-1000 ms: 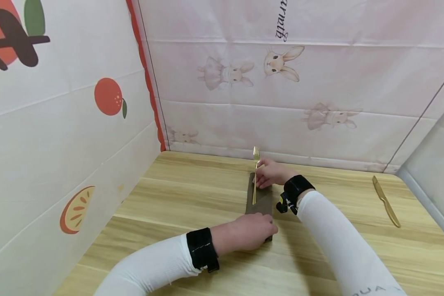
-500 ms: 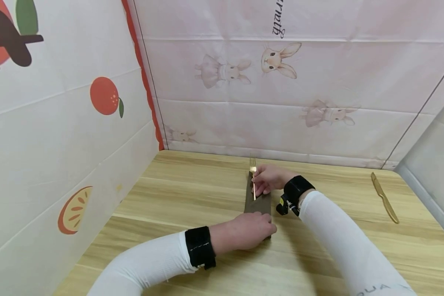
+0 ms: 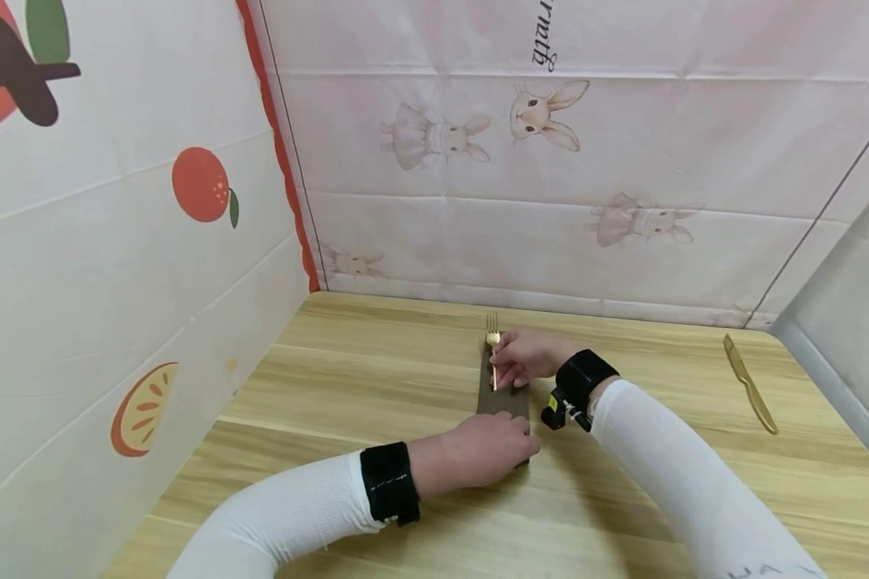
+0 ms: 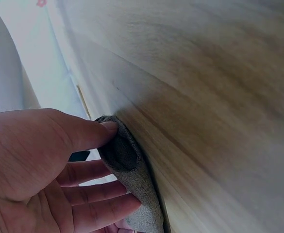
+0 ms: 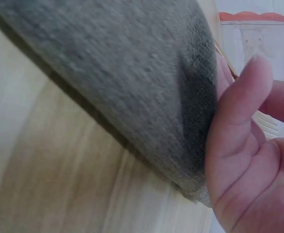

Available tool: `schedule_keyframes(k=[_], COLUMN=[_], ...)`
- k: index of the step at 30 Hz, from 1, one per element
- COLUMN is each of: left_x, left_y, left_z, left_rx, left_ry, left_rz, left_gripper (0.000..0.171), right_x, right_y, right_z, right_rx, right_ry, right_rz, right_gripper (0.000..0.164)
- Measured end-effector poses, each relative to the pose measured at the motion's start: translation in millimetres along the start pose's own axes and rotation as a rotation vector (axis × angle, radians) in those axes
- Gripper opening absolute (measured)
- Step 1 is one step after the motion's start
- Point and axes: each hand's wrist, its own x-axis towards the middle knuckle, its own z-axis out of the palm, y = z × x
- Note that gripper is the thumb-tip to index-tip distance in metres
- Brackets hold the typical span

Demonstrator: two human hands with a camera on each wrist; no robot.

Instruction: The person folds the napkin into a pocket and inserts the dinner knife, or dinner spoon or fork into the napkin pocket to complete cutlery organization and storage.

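Observation:
A gold fork (image 3: 493, 338) stands tines up over the far end of a folded grey-brown cloth (image 3: 503, 402). My right hand (image 3: 530, 355) pinches the fork by its handle; the handle's lower end meets the cloth, and whether it enters a fold cannot be told. In the right wrist view the thumb lies against the cloth (image 5: 117, 68), with the fork's tines (image 5: 267, 124) partly hidden behind the hand. My left hand (image 3: 478, 452) holds the cloth's near end. Seen from the left wrist, the thumb and fingers (image 4: 100, 211) grip the curled cloth edge (image 4: 149, 187).
A gold knife (image 3: 750, 384) lies on the wooden table (image 3: 376, 362) at the right. Printed fabric walls rise along the table's back (image 3: 442, 233), left (image 3: 80, 265) and right sides.
The right hand has brought the fork down and towards me, and less of the fork's length shows. The left hand has kept its hold on the cloth. The view has shifted slightly.

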Motion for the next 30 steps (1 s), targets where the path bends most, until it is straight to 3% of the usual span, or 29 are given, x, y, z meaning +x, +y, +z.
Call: schedule_keyframes(k=[14, 22, 27, 30], left_x=[0.7, -2.5, -3.4, -3.4], left_y=[1.0, 3.2, 4.3, 4.4], left_z=[0.2, 0.8, 3.1, 4.4], left_rx=[0.029, 0.063, 0.086, 0.083], left_ry=[0.029, 0.045, 0.073, 0.07], left_rz=[-0.005, -0.009, -0.014, -0.018], left_gripper=[0.019, 0.017, 0.015, 0.016], right_x=[-14, -19, -23, -24], right_y=[1, -3, -6, -6], right_z=[9, 14, 17, 17], right_rx=[-0.058, -0.099, -0.262, -0.334], right_ry=[-0.003, 0.024, 0.081, 0.126], right_rz=[0.043, 0.005, -0.082, -0.072], right_gripper=[0.01, 0.013, 0.015, 0.015])
